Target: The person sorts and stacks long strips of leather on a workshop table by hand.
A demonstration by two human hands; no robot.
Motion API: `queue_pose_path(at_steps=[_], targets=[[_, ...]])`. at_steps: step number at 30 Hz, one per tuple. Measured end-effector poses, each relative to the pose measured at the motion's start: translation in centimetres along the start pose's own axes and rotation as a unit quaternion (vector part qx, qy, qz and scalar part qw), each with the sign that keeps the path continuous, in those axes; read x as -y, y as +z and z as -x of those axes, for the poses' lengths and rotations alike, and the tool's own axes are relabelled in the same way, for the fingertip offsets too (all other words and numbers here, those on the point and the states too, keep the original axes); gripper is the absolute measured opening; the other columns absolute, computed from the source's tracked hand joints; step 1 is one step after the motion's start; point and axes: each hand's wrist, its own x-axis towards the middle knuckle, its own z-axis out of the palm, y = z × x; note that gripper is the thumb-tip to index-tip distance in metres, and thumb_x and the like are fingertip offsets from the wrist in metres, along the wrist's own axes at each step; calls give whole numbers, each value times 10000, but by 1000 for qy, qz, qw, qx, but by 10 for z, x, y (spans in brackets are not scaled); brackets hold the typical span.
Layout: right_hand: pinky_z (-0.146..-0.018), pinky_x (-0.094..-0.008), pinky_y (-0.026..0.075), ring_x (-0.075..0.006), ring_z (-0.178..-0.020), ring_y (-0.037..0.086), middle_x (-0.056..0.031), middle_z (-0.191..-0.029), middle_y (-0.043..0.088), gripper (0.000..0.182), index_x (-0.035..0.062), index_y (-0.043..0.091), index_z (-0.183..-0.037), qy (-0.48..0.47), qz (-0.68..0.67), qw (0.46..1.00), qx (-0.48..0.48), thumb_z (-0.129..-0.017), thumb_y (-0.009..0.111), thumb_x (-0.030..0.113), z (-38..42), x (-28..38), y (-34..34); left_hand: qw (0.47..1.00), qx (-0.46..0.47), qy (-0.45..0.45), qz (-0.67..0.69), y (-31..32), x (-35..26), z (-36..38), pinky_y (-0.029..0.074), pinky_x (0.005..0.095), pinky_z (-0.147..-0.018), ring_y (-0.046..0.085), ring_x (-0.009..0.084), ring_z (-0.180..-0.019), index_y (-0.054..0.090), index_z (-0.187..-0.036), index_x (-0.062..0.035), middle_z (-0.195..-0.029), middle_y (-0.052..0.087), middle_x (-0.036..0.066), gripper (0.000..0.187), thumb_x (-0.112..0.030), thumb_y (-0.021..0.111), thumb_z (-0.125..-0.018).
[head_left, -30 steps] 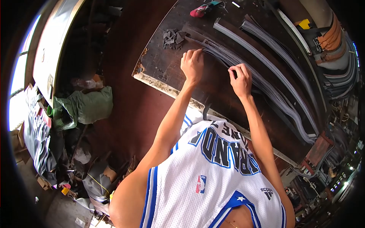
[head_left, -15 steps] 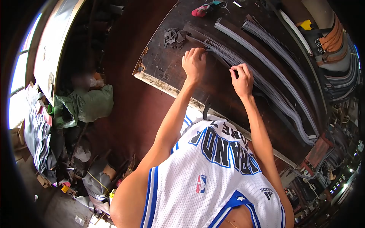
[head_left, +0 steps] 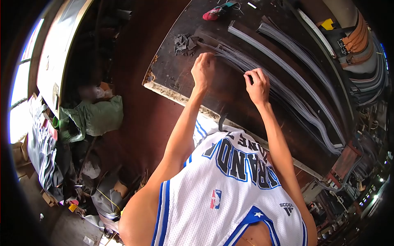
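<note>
A bundle of long dark strips with pale edges lies across the dark tabletop. At the near side of its far-left end is my left hand, fingers curled in; whatever they hold is hidden. My right hand is at the bundle's near edge, thumb and forefinger pinched on what looks like a thin dark strip. Beyond it lie a second bundle of strips and a third bundle of strips, roughly side by side.
A heap of small dark scraps and a red-and-teal object lie toward the table's far-left side. Brown belts with buckles hang at right. The worn table edge is close to me. A green sack stands left.
My left hand has shifted slightly left along the strip ends. My right hand stays pinched in nearly the same place. The view has moved a little.
</note>
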Motion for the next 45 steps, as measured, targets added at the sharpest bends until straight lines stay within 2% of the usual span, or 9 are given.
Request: queue_pose_path(at_steps=[10,18,25,28,31,33,39,43,45], targets=[[-776,-391,465,-237,-861,628,-20,-918,614,102,108,658,-895,3,9,1000,-1,-836,741,103,2,1,-3,996,-87,8,-10,12,-5,2,545,333,-738,683,224,-853,758,-1028,-143,-1013,685,9,214,-104,705,-825],[-778,-390,466,-249,-851,630,-26,-903,621,119,103,663,-902,21,-3,1000,4,-822,752,101,4,-2,-5,998,-53,-5,-21,12,-4,0,530,351,-770,668,222,-886,766,-1039,-172,-1000,682,-9,211,-160,703,-838],[-777,-390,466,-251,-839,630,-23,-893,621,125,104,665,-899,31,-4,1000,-1,-816,758,105,4,-1,-6,996,-67,6,-62,19,-5,1,510,363,-800,657,227,-925,764,-1070,-183,-1016,687,-6,239,-188,712,-837],[-775,-388,465,-251,-835,628,-22,-892,620,125,106,666,-898,34,-2,999,4,-815,760,104,4,-2,-5,997,-58,-19,-53,18,-9,0,501,362,-812,651,233,-945,764,-1064,-180,-1029,689,3,234,-204,714,-837],[-771,-387,463,-250,-829,627,-22,-891,619,125,108,663,-894,30,-8,1000,-1,-816,760,107,4,-2,-5,998,-41,-42,-33,12,-12,-2,510,373,-800,660,251,-919,750,-1027,-153,-1012,694,23,194,-201,701,-846],[-771,-386,460,-246,-833,626,-20,-892,618,120,109,656,-885,28,-6,1000,-2,-819,757,106,5,-2,-4,998,8,-51,-30,7,-11,-5,520,391,-791,672,269,-895,720,-1000,-124,-992,702,48,166,-193,693,-851],[-777,-384,454,-239,-849,625,-17,-898,618,120,110,647,-884,30,-4,1000,4,-823,749,97,5,0,-6,995,55,-71,30,-5,-7,-2,528,402,-790,679,288,-891,701,-1028,-122,-991,706,71,193,-165,693,-840],[-778,-385,455,-239,-853,625,-18,-904,621,121,110,647,-890,31,-5,999,8,-825,748,100,6,-1,-6,998,22,-44,35,1,-6,-3,529,401,-790,677,291,-892,705,-1046,-127,-995,705,71,205,-156,688,-843],[-777,-384,456,-240,-858,625,-17,-908,624,115,108,648,-887,26,-4,1000,5,-827,747,101,6,0,-6,999,32,-17,-13,-1,-6,-2,529,401,-795,674,296,-904,706,-1069,-134,-995,704,71,224,-152,686,-847]])
